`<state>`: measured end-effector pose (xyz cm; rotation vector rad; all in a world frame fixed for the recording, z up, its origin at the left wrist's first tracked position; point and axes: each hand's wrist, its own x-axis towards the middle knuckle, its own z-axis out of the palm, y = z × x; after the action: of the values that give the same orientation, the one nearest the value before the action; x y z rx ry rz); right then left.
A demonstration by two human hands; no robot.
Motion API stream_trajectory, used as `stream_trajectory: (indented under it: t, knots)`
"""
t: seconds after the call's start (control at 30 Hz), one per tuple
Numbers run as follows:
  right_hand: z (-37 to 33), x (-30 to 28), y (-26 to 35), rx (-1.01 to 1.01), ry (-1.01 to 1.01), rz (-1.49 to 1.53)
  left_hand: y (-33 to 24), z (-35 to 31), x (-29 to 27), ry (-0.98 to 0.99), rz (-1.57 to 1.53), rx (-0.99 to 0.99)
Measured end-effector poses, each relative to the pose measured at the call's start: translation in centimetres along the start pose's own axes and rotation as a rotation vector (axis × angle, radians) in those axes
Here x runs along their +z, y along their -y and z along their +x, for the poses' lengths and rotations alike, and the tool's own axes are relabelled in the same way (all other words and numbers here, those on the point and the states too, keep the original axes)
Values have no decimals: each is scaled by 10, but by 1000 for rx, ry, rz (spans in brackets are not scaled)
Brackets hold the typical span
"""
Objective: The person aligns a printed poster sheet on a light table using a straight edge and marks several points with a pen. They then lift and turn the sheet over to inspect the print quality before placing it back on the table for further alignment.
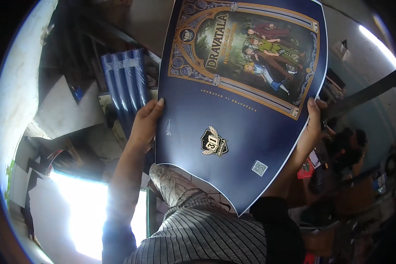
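A large printed sheet (180,141) hangs between my two hands, slightly curved, with its lower corner drooping. It is dark blue with a white border, a gold ornamental frame, a picture of several costumed figures, a winged badge and a small square code. My left hand (146,119) pinches its left edge, thumb on the printed face and fingers behind. My right hand (311,121) grips the right edge the same way, thumb in front. The fingers behind the sheet are mostly hidden.
Several blue rolls in clear plastic wrap (126,83) lie to the left of the sheet. Beyond them is a pale angular sheet or panel (68,105). Bright light comes from an opening (86,211) at lower left. Another person (350,147) is at the far right among clutter.
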<state>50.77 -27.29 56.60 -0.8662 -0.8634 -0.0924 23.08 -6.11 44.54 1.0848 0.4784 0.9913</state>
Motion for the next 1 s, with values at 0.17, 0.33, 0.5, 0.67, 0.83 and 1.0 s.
stream_trajectory:
  t: [0.17,0.33,0.5,0.67,0.83,1.0]
  knots:
    - [-8,3,-11,-103,-120,60,1,-3,-6,-4,72,41]
    - [-14,6,-1,-104,-95,5,2,1,-12,-65,102,77]
    - [-22,17,8,-99,-134,39,3,-3,-17,-64,112,118]
    - [-19,2,-5,-147,-100,78,-10,-18,-11,-62,74,181]
    - [-14,-7,-21,-132,-78,113,-19,-26,-14,17,-32,323]
    - [-6,-11,-37,-87,-174,160,-23,-28,-17,0,-31,343]
